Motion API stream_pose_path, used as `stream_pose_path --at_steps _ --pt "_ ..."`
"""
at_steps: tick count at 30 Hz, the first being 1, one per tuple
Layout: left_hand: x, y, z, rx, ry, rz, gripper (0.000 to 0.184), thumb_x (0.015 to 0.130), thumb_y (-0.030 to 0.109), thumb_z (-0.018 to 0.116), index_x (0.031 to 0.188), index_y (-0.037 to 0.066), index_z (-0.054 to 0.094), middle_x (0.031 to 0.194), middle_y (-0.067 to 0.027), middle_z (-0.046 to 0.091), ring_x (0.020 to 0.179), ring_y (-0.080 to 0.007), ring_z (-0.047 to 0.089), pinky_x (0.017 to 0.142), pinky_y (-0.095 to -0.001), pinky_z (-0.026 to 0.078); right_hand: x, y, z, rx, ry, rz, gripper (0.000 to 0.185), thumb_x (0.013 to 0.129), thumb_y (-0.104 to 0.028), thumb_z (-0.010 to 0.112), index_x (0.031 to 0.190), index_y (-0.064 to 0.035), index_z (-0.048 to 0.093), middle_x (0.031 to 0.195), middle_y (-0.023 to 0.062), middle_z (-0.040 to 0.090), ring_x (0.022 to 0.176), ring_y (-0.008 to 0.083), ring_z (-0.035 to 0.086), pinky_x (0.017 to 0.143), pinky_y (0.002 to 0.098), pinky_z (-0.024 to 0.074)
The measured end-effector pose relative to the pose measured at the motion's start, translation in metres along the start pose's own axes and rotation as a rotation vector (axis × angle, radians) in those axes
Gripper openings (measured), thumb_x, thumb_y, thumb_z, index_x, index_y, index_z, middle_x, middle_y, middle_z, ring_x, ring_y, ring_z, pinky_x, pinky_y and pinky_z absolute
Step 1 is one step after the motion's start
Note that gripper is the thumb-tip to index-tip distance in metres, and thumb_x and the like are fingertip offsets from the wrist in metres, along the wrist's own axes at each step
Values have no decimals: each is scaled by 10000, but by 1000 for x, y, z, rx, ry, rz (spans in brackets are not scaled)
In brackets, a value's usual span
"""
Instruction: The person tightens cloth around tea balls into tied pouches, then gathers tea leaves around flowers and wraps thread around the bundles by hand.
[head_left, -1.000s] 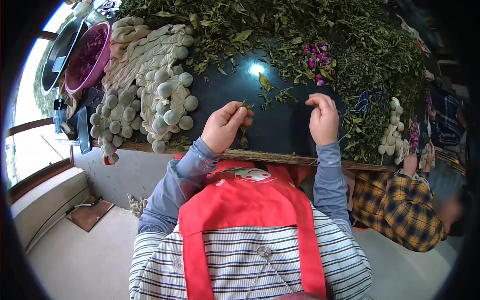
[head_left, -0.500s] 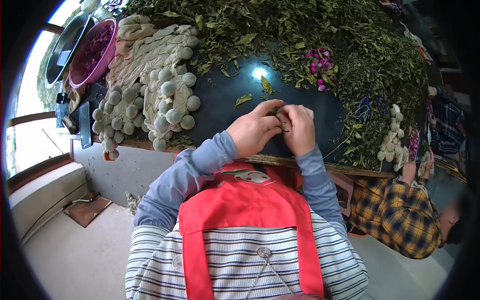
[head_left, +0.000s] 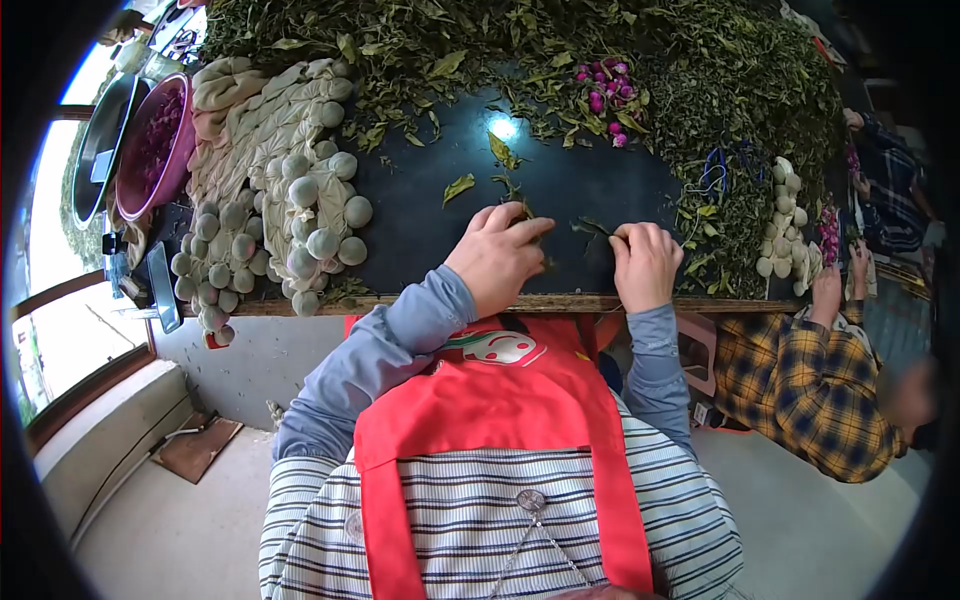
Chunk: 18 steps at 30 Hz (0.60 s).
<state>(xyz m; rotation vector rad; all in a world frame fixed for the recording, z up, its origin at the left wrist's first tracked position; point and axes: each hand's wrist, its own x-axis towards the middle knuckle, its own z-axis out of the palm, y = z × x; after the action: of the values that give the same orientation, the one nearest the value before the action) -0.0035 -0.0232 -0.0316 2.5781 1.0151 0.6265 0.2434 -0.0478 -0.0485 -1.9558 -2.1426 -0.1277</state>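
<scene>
Leafy sprig (head_left: 590,228), thin and dark green, is pinched in the grip of the right hand (head_left: 645,264), thumb and fingertips closed on one end while the rest points left over the dark counter (head_left: 390,245), close to its near edge. The left hand (head_left: 495,262) is just beside it, back upward and fingers bent to the right; bits of green show at its fingertips and under its edge, but whether its grip holds them I cannot tell. Beyond that hand lie a single yellow-green leaf (head_left: 458,189) and a larger curled leaf (head_left: 503,153), next to a bright reflection of light. Farther back, a broad heap of leaves (head_left: 520,45) spreads across the counter and comes down along the right side, with a small cluster of pink flowers (head_left: 605,88) on its near border and a blue cord (head_left: 714,170) on its right part. To the left rests pale cloth (head_left: 262,128) with many round tied knobs (head_left: 322,243), and past it a pink basin (head_left: 181,150) of dark pink flowers beside a metal basin (head_left: 92,170). More pale knobs (head_left: 783,222) sit at the right, near another person in a yellow-and-black plaid shirt (head_left: 822,410).
</scene>
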Motion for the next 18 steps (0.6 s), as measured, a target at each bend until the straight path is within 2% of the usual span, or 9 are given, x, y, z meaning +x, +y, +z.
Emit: stream_pose_path --at_steps 6,10,11,15,18 --pt "-14 6 -13 -73 -21 18 125 856 189 622 873 93 702 1296 -74 578 1125 -275 531 919 -320 444 17 -14 -3 142 75 -113 148 770 -176 708 879 -141 614 883 -24 600 889 196 540 881 374 351" --pt "-24 -3 -25 -472 51 -145 83 853 79 630 900 21 667 1310 -129 573 1068 -295 567 893 -334 471 23 -19 18 202 28 -164 137 759 -173 715 851 -137 620 904 -25 613 901 189 546 895 365 350" --pt "-26 -6 -27 -466 58 -151 83 853 79 630 900 21 667 1310 -129 573 1068 -295 567 893 -334 471 26 -22 19 205 30 -174 137 759 -173 715 851 -137 620 904 -25 613 901 189 546 895 365 350" --pt "-37 -11 -26 -622 118 -431 89 870 33 620 933 -17 657 1275 -140 593 985 -276 607 830 -320 496 22 -44 18 333 -14 -140 110 764 -158 707 825 -133 619 922 -31 623 917 184 550 903 360 351" --pt "-44 -18 -19 -578 128 -453 98 872 31 618 942 -26 657 1260 -141 603 948 -266 617 804 -302 498 25 -56 9 426 6 -153 98 770 -150 700 818 -131 616 922 -34 626 914 184 552 896 356 357"
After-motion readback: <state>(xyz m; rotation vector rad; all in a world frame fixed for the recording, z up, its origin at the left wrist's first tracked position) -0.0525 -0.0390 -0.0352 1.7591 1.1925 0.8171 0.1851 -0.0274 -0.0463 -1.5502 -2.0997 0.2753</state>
